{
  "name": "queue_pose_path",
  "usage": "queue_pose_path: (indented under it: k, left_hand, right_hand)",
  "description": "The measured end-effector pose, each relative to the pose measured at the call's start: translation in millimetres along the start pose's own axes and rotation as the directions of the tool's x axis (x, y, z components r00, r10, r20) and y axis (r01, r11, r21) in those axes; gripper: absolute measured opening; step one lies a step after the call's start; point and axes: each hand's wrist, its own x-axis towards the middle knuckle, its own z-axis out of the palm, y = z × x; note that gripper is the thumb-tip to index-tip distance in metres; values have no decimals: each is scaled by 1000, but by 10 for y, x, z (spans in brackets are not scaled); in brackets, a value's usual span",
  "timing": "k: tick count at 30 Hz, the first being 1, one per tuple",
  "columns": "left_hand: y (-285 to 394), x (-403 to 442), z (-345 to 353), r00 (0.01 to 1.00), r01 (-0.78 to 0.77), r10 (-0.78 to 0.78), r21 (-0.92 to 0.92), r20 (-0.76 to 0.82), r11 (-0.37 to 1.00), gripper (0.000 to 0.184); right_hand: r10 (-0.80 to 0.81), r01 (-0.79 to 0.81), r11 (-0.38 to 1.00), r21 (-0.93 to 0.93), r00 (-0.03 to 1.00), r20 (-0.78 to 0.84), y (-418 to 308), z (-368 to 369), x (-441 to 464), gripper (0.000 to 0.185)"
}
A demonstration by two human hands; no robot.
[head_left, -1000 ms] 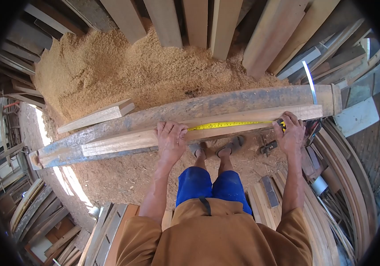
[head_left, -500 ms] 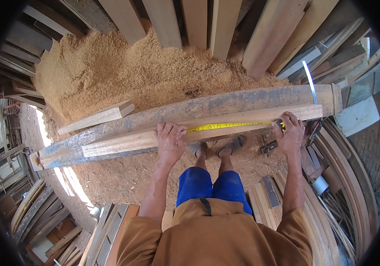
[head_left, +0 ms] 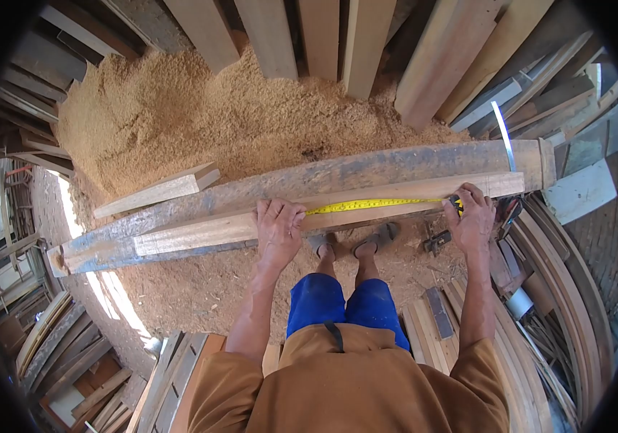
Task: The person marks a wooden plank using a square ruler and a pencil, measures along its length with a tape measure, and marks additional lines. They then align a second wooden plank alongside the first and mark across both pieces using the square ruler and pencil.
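Note:
A yellow tape measure (head_left: 374, 206) is drawn out along a long planed wooden beam (head_left: 201, 234). My left hand (head_left: 279, 229) is closed on the tape's end and rests against the beam. In my right hand (head_left: 472, 220) is the tape's dark case, largely covered by the fingers. The blade runs fairly straight between both hands, along the beam's top. Under the beam lies a wider, weathered plank (head_left: 388, 160) with grey and bluish stains.
Behind the plank rises a heap of sawdust (head_left: 179, 108), with upright boards (head_left: 269, 36) above it. A short wood block (head_left: 161, 191) lies at the plank's far side. Stacked timber (head_left: 561, 267) stands at right. A metal strip (head_left: 503, 133) sticks up near the plank's right end.
Almost nothing differs. Both hands hold their places on the tape measure, and the view has shifted only very slightly.

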Motion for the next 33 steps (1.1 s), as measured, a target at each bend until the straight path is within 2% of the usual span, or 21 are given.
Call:
queue_pose_path:
  k: [5,7,8,11,14,18,22,33]
  left_hand:
    - [-116,-36,74,998,-39,40,23,-45,999,14]
    - [-117,-35,47,999,13,-14,12,45,1000,14]
    - [-107,-22,38,998,13,-15,21,57,1000,15]
    - [-64,12,11,999,-1,-2,65,44,998,17]
    - [-6,28,-12,998,0,-7,112,67,994,16]
    - [37,23,-2,997,-1,-10,136,77,991,14]
    - [62,32,20,998,-31,22,167,58,985,14]
    - [29,-6,28,994,45,-69,247,90,968,12]
  right_hand:
    - [26,-25,998,57,999,-19,-85,-33,-14,38]
    - [32,-28,996,80,998,-51,-56,-6,-38,38]
    - [10,-2,996,93,996,-86,22,60,-53,38]
    - [78,-70,993,92,993,-93,150,-47,-30,38]
    - [97,-83,991,104,986,-133,716,-17,36,38]
    - [82,-80,997,17,978,-192,1558,-110,182,36]
    - [58,-54,998,25,979,-195,1966,-166,283,37]
    - [47,-32,997,72,974,-220,1980,-101,296,37]
